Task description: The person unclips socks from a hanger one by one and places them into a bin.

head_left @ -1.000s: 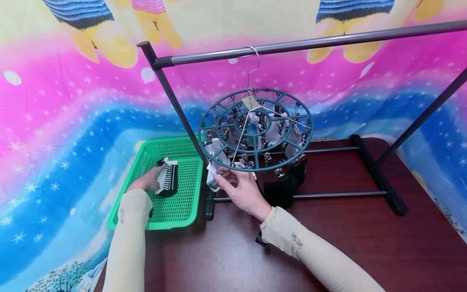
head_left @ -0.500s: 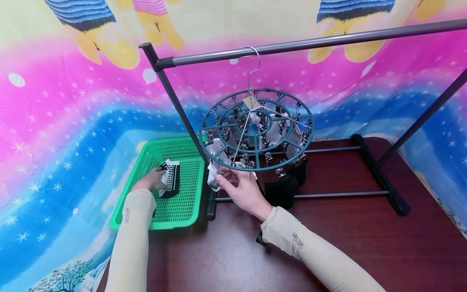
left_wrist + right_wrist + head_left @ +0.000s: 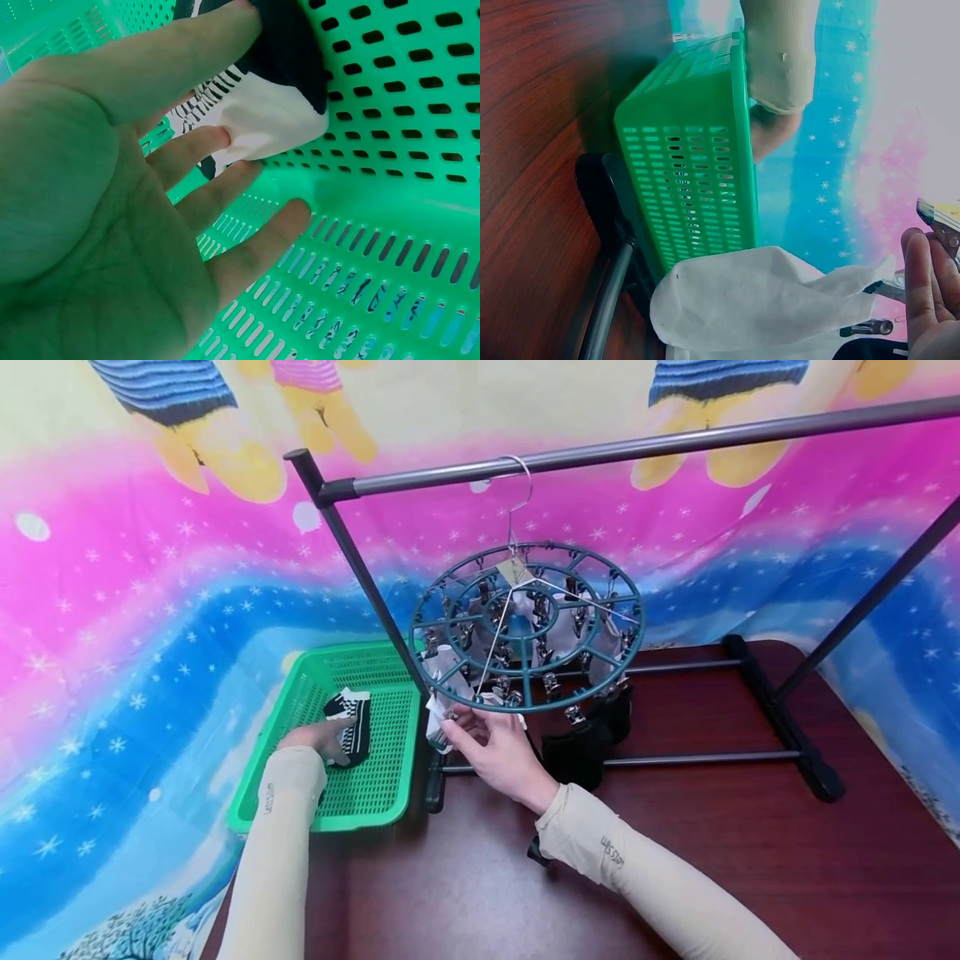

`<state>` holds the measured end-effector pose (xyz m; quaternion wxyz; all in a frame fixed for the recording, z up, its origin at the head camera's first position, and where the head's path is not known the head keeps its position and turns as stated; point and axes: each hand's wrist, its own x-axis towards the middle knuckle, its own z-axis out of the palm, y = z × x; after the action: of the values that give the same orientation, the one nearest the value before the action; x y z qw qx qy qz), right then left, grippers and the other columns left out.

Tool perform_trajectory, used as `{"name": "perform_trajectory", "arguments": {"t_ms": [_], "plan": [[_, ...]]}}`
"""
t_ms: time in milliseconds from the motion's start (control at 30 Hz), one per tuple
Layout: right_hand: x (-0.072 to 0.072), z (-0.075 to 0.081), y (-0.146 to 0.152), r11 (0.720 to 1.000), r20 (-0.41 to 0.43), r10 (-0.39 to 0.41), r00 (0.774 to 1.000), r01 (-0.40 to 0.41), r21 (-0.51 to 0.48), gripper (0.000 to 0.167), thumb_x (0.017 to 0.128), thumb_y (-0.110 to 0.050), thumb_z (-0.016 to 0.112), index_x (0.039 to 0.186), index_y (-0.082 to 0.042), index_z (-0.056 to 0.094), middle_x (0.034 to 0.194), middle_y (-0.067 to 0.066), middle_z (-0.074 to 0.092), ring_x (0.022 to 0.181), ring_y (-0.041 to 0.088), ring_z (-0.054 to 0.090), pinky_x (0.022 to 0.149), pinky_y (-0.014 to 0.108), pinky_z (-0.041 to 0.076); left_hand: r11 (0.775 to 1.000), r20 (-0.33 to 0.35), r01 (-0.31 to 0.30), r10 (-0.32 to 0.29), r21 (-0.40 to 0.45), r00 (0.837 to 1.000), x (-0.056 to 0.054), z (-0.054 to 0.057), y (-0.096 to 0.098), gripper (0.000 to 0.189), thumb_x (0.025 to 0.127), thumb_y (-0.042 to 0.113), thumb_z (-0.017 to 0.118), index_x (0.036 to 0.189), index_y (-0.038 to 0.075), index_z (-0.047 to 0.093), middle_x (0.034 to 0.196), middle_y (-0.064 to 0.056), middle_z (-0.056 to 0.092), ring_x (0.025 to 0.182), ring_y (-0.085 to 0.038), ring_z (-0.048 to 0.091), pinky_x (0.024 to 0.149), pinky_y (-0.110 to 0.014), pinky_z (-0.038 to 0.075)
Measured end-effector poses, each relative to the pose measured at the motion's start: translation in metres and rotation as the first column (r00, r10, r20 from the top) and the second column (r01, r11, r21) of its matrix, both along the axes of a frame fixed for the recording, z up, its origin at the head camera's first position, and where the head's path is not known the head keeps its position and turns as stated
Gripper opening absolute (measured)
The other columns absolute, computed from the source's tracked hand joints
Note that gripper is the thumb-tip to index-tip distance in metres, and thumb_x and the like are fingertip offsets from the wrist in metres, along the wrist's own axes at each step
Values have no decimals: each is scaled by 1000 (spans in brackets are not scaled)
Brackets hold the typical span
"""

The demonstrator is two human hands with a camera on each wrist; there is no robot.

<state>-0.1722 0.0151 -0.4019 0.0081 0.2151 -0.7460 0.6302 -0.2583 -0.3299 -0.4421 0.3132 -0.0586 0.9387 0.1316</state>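
Note:
My left hand [image 3: 315, 739] reaches into the green basket [image 3: 360, 817], its fingers over a black-and-white patterned sock [image 3: 358, 735]. In the left wrist view the thumb lies across the black part of the sock [image 3: 281, 52], and the other fingers spread loosely beside its white part. At the near left rim of the round clip hanger [image 3: 527, 689], my right hand [image 3: 498, 756] pinches a metal clip [image 3: 943, 229] with its fingertips. Just below them, a white sock [image 3: 735, 296] hangs from another clip [image 3: 889, 288].
The hanger hooks on a dark metal rack bar [image 3: 630, 448]. Black socks [image 3: 573, 747] and several pale ones hang from its clips. The rack's foot [image 3: 787, 727] stands on the brown table [image 3: 675, 852]. A printed cloth [image 3: 187, 552] covers the wall behind.
My left hand has moved right, farther over the patterned sock, covering more of its middle. My right hand stays in place at the hanger's rim.

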Motion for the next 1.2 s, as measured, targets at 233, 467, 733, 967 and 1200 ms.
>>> {"name": "perform_trajectory", "arguments": {"t_ms": [233, 467, 733, 967, 1200], "plan": [[1, -1, -1, 1000, 13, 10, 1000, -10, -4, 33, 102, -22, 68, 127, -1, 68, 103, 11, 74, 88, 17, 72, 83, 27, 59, 999, -15, 34, -35, -25, 999, 5, -2, 2, 89, 95, 13, 74, 166, 17, 20, 169, -27, 15, 152, -55, 18, 112, -67, 38], [2, -1, -1, 1000, 15, 14, 1000, -14, -14, 33, 102, -21, 67, 128, 0, 68, 102, 11, 75, 88, 17, 73, 83, 28, 59, 999, -9, 37, -37, -10, 999, 2, -8, 0, 89, 96, 13, 73, 167, 16, 18, 170, -27, 14, 153, -54, 17, 113, -66, 37], [2, 0, -2, 1000, 3, 10, 1000, -10, -10, 31, 102, -19, 67, 126, 0, 68, 102, 12, 75, 88, 17, 72, 83, 30, 59, 999, -20, 36, -35, 8, 999, 0, -1, -1, 82, 100, 23, 68, 166, 15, 20, 168, -28, 17, 151, -55, 24, 113, -69, 35], [2, 1, -1, 1000, 4, -1, 1000, 1, -1, 31, 102, -20, 67, 126, 0, 69, 102, 11, 75, 87, 17, 73, 81, 26, 59, 990, -106, 143, -142, 8, 984, 1, 26, 6, 76, 104, 31, 61, 166, 12, 21, 168, -28, 19, 152, -54, 21, 116, -71, 29], [1, 0, -2, 1000, 1, -7, 1000, 7, -2, 32, 102, -21, 67, 126, 0, 69, 102, 11, 74, 90, 17, 73, 84, 25, 59, 956, -313, 294, -276, 10, 909, 24, 61, 27, 73, 104, 32, 62, 166, 16, 24, 167, -25, 26, 152, -51, 25, 119, -68, 27]]}}
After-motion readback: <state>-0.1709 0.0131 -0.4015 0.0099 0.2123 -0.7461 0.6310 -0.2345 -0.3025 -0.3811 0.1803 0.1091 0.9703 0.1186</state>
